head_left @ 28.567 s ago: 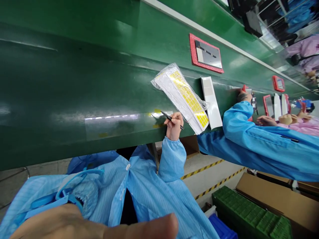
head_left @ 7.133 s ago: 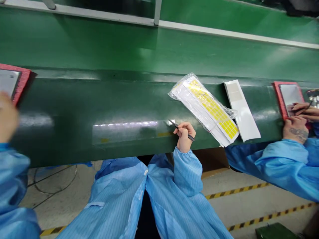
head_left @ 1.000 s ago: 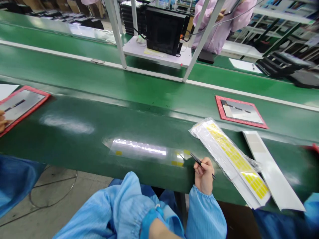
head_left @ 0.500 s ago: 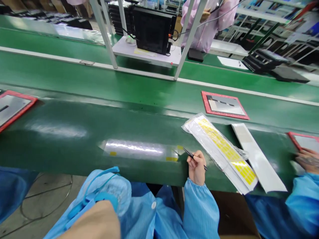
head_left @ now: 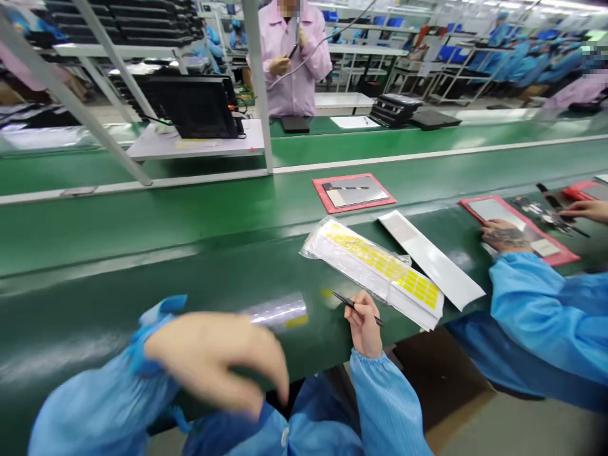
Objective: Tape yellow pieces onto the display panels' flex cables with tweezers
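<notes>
My right hand (head_left: 364,324) is shut on a pair of black tweezers (head_left: 354,304), their tips pointing left over the green belt (head_left: 190,266). Beside those tips lies a clear film strip (head_left: 280,312) with a yellow patch, partly hidden under my blurred left hand (head_left: 213,358). That hand hangs spread above the strip and holds nothing. To the upper right sits a plastic bag (head_left: 370,269) of yellow label sheets, almost touching my right hand. Past the bag lies a long white strip (head_left: 431,259).
A co-worker's tattooed hand (head_left: 506,235) rests on a red-framed mat (head_left: 517,228). Another red-framed mat (head_left: 354,193) lies beyond the bag. A person in a pink coat (head_left: 289,63) stands behind a black monitor (head_left: 192,107) on a white shelf, between metal posts.
My view has swung up and turned along the belt. My left hand has risen from the lower left over the film strip. My right hand still holds the tweezers.
</notes>
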{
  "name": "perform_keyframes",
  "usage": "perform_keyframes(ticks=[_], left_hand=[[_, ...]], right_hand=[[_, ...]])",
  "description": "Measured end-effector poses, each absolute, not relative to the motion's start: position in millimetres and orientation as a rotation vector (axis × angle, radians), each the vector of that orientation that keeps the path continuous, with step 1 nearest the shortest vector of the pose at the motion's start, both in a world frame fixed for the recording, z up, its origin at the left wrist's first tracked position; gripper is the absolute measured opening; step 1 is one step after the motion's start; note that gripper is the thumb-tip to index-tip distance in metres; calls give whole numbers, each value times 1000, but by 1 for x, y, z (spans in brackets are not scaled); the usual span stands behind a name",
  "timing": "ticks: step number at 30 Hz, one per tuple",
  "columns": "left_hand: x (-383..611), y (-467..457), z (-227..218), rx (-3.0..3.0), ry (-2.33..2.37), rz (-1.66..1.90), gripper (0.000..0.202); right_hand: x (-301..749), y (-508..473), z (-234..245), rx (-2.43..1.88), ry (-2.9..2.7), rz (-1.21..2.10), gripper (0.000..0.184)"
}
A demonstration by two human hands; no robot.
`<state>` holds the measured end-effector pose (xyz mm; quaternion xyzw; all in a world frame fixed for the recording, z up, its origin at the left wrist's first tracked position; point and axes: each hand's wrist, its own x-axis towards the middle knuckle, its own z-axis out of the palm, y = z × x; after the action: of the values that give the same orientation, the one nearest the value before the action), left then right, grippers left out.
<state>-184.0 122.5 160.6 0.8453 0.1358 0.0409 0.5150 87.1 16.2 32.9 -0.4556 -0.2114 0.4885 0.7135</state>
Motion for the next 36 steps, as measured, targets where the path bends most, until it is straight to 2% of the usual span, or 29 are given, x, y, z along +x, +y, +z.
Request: perform_keyframes(ticks=[3, 4, 7, 12, 17, 22, 27, 32, 36], left_hand=[[-134, 184, 155, 1779, 579, -2, 21], [-113, 207, 149, 1607, 884, 83, 19], [-50, 274, 127, 1499, 1161, 273, 23], [21, 338, 93, 1357, 1342, 446, 37], [39, 355, 70, 1275, 1411, 480, 38], [4, 362, 63, 1149, 1467, 540, 38], [-93, 348, 73, 943, 1505, 658, 39], [-199, 290, 94, 705, 1461, 747, 34], [-229, 216, 98, 523, 1333, 740, 21]], right_hand=[[94, 12, 31, -983, -459, 1074, 23], [95, 11, 30, -971, -467, 1081, 23], [94, 10, 29, -942, -495, 1105, 21], [91, 10, 30, -934, -500, 1129, 20], [92, 12, 31, -951, -505, 1138, 21], [94, 13, 29, -972, -521, 1132, 22], [96, 14, 28, -1003, -501, 1127, 24], [97, 15, 31, -1009, -503, 1134, 25], [97, 16, 32, -1028, -518, 1129, 24]])
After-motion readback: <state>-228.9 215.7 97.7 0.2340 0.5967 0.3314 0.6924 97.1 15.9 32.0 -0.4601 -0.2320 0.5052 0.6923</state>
